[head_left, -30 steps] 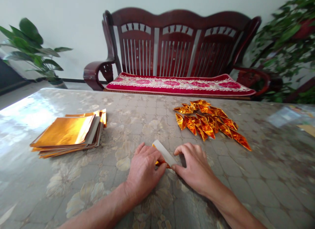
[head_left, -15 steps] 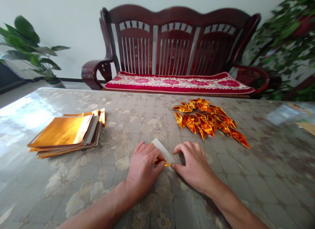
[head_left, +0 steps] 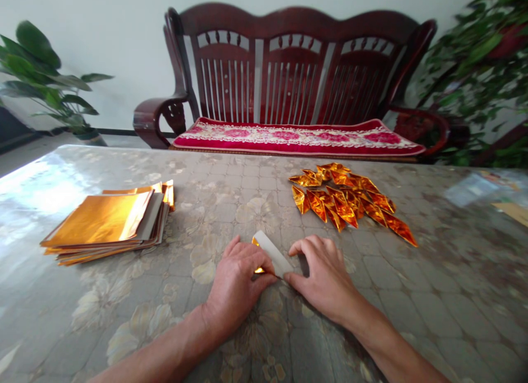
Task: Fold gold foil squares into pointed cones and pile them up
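A: What's different at the table?

B: Less gold shows at the left hand [head_left: 235, 287] now. The white-backed foil strip [head_left: 272, 254] lies on the patterned table cover [head_left: 396, 306], its long axis running far-left to near-right.

A: The grip?

B: Left hand pinches it closely; right hand [head_left: 322, 278] is narrowly open, thumb touching the strip's near end.

A: Any writing?

B: None I can read.

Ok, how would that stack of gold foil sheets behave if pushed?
The stack would probably slide and fan out: its sheets already sit offset, and the table looks glossy. Single sheets look thin, so likely floppy.
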{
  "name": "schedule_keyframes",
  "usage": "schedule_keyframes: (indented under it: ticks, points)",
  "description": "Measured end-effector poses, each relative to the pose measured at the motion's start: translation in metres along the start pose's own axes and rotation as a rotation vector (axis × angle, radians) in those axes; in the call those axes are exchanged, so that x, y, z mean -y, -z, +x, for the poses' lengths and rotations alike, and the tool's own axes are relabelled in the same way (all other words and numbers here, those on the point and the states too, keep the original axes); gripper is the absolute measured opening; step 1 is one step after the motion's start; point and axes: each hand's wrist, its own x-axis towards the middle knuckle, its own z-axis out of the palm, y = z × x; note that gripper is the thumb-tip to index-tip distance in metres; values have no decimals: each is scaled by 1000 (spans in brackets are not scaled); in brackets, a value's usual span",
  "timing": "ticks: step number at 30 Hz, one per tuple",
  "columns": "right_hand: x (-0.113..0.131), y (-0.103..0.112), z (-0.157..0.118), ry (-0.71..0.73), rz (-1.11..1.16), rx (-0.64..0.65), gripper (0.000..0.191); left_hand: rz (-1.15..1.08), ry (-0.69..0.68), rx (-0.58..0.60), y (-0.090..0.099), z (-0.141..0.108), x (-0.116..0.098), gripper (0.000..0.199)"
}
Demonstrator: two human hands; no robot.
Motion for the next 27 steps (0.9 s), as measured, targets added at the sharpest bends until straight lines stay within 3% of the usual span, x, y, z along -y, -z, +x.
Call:
schedule_keyframes:
  ticks: [17, 27]
  points:
    - [-1, -2, 0, -3, -25, -15, 29, 151, 37, 1, -1, 7, -7, 16]
    - [0, -2, 1, 5, -20, -19, 27, 121, 37, -7, -3, 6, -3, 16]
